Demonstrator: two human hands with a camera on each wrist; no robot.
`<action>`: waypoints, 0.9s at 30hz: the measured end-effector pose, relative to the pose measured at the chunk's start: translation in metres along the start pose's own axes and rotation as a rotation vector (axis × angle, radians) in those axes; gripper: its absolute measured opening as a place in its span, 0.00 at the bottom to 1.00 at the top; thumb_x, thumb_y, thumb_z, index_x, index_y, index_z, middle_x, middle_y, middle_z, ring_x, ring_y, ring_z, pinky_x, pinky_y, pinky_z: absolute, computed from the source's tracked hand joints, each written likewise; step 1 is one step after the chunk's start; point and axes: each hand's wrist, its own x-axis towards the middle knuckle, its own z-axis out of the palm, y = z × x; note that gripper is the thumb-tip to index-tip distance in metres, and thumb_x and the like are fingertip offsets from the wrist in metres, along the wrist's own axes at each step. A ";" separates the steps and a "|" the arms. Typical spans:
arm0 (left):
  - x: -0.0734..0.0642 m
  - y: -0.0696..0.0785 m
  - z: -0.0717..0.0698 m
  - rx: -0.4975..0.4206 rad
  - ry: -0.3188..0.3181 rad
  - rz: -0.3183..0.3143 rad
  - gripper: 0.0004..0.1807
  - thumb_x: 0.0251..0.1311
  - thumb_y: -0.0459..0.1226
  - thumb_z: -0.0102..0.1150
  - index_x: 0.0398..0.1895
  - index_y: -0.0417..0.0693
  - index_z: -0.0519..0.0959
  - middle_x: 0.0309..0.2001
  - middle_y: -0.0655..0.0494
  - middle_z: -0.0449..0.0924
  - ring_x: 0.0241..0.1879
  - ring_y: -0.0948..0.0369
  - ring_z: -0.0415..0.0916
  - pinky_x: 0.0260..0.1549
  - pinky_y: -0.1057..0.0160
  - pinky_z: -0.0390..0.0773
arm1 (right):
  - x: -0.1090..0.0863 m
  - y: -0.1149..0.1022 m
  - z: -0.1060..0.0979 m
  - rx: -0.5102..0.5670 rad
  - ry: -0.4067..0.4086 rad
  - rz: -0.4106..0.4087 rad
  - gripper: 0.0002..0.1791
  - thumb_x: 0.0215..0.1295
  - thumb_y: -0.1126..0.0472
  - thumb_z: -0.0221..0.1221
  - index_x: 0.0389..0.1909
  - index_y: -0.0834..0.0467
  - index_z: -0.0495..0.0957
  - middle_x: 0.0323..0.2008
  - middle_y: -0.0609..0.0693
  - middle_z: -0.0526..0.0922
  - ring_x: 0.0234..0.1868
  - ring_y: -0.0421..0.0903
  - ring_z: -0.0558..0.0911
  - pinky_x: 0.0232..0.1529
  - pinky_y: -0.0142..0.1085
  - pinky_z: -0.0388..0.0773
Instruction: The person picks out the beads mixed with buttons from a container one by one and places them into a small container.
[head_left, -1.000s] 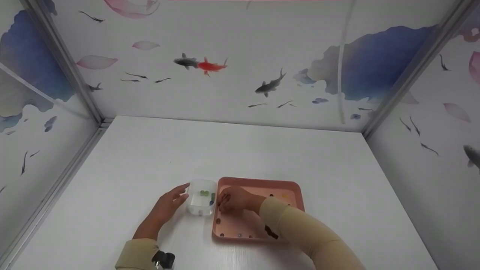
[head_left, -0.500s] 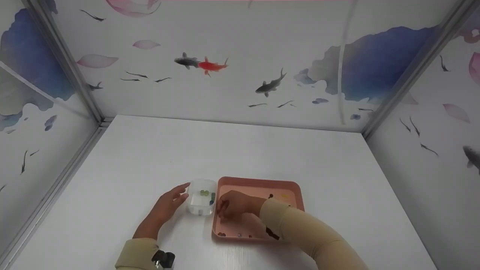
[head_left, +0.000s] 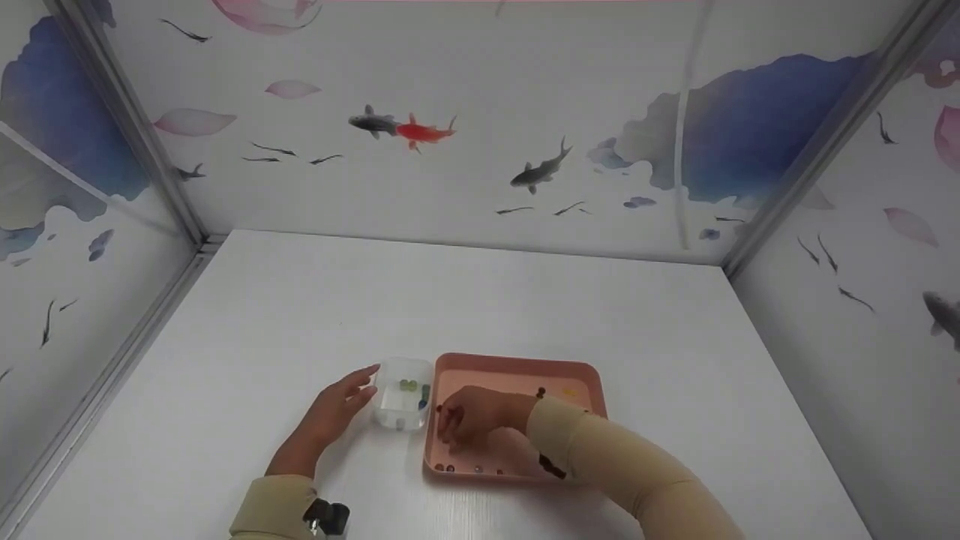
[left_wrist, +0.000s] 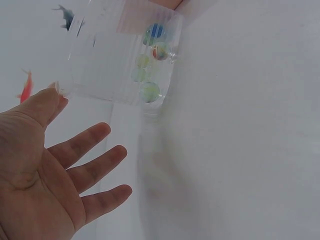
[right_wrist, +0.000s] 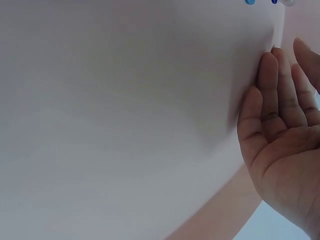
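Note:
My right hand [head_left: 480,412] is inside the pink tray [head_left: 517,363], at its left side. In the right wrist view its fingers [right_wrist: 270,80] are long and slightly bent, with the tips against the tray floor; no marble shows in the palm. A clear plastic box [head_left: 390,420] stands against the tray's left wall. Inside it lie several glass marbles, among them a green one [left_wrist: 150,92] and a blue one [left_wrist: 156,30]. My left hand [head_left: 337,409] reaches to the box's left side, fingers spread, thumb and index finger near its rim.
Marbles lie along the tray's near edge, including a dark one [head_left: 450,469] and a pale one [head_left: 478,469]. A yellow marble [head_left: 570,392] and dark marbles [head_left: 541,392] lie at the far right. White table [head_left: 480,300] surrounds the tray; printed panels enclose it.
My right hand has shifted slightly toward the tray's near side. A marble from the tray's left edge now lies in the near left corner beside another. My left hand stays put.

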 end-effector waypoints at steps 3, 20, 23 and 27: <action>0.001 -0.001 0.001 0.002 0.005 0.002 0.26 0.72 0.44 0.49 0.70 0.49 0.65 0.65 0.36 0.68 0.65 0.39 0.64 0.61 0.39 0.66 | -0.001 0.000 0.001 0.002 -0.030 -0.013 0.07 0.60 0.64 0.66 0.36 0.49 0.83 0.33 0.39 0.83 0.35 0.37 0.79 0.41 0.31 0.78; -0.002 0.002 0.000 0.002 0.008 -0.004 0.25 0.72 0.43 0.49 0.70 0.49 0.66 0.65 0.36 0.68 0.65 0.38 0.64 0.60 0.38 0.66 | 0.002 -0.002 0.005 0.023 -0.122 -0.084 0.09 0.63 0.68 0.62 0.36 0.50 0.83 0.36 0.38 0.85 0.38 0.34 0.79 0.44 0.28 0.76; -0.001 0.001 0.001 0.004 0.010 -0.003 0.25 0.72 0.43 0.49 0.70 0.49 0.66 0.65 0.36 0.68 0.65 0.38 0.64 0.60 0.38 0.66 | 0.002 -0.003 0.006 0.020 -0.138 -0.089 0.07 0.62 0.66 0.63 0.36 0.50 0.84 0.36 0.38 0.85 0.38 0.34 0.78 0.44 0.29 0.76; -0.001 0.001 0.000 0.001 0.009 -0.003 0.25 0.72 0.43 0.49 0.70 0.49 0.66 0.65 0.36 0.68 0.65 0.38 0.64 0.60 0.39 0.66 | 0.002 -0.005 0.007 -0.001 -0.167 -0.101 0.06 0.62 0.64 0.64 0.37 0.49 0.85 0.35 0.38 0.85 0.38 0.34 0.79 0.46 0.29 0.76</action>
